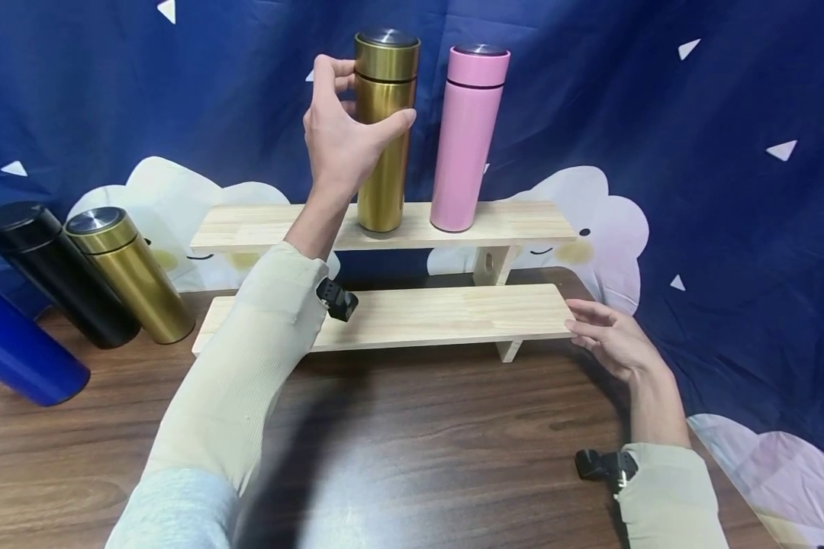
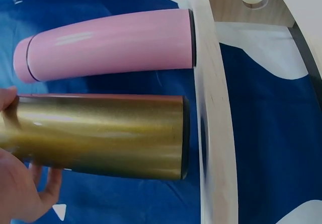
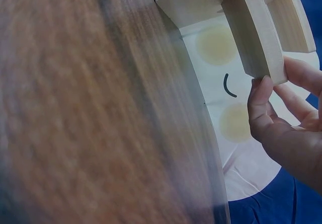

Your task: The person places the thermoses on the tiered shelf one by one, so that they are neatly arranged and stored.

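My left hand point(image 1: 343, 137) grips a tall gold thermos bottle point(image 1: 383, 179) near its top, thumb across the front and fingers round the far side. The bottle is upright, its base close over the upper board point(image 1: 261, 225) of a two-step wooden shelf. Just right of it a pink thermos bottle point(image 1: 465, 152) stands on the same board. In the left wrist view the gold bottle point(image 2: 110, 133) lies alongside the pink one point(image 2: 110, 45). My right hand point(image 1: 614, 339) pinches the right end of the lower board point(image 1: 446, 313), thumb and fingers on either face in the right wrist view.
On the brown wooden table point(image 1: 453, 442), left of the shelf, stand a second gold bottle point(image 1: 133, 278), a black bottle point(image 1: 62, 278) and a blue bottle point(image 1: 24, 343). A dark blue curtain point(image 1: 728, 191) with cloud figures hangs behind the shelf.
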A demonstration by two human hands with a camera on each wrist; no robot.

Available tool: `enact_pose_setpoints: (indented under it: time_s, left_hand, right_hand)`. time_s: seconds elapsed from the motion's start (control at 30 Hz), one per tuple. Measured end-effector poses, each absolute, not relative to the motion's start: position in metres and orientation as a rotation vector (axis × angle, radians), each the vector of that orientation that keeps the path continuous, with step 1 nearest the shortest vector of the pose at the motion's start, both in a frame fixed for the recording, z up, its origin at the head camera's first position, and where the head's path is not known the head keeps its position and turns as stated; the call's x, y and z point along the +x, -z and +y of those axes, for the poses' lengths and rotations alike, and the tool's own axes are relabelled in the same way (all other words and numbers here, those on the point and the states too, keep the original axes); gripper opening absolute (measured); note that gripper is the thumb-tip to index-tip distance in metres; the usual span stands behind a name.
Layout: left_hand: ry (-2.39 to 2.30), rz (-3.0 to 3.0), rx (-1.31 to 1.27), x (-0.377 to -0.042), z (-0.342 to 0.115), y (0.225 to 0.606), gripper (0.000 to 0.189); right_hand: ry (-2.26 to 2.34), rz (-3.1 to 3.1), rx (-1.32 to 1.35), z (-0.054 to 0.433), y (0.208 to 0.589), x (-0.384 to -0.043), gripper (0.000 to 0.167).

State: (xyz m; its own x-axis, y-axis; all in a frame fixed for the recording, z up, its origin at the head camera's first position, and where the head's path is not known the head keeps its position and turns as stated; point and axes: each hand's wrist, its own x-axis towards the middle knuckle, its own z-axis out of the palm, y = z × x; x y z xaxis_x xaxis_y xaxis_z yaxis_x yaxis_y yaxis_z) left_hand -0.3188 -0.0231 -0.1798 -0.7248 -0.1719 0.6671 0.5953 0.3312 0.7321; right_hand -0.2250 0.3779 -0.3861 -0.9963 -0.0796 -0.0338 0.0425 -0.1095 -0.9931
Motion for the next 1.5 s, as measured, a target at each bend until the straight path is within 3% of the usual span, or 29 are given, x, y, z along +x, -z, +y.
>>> enact_pose_setpoints:
  time_s: [0.8,1.5]
  left_hand:
    - [1.52,-1.949,-0.276,-0.335,-0.024,0.188,0.077]
    - [1.565,-2.084,-0.31,-0.335,-0.029,0.193,0.092]
  right_hand:
    - [2.269,2.039,-0.015,0.37,0.383,-0.224,0.03]
    - [2.296,2.019,-0.018,0.372,0.383,-0.225,0.03]
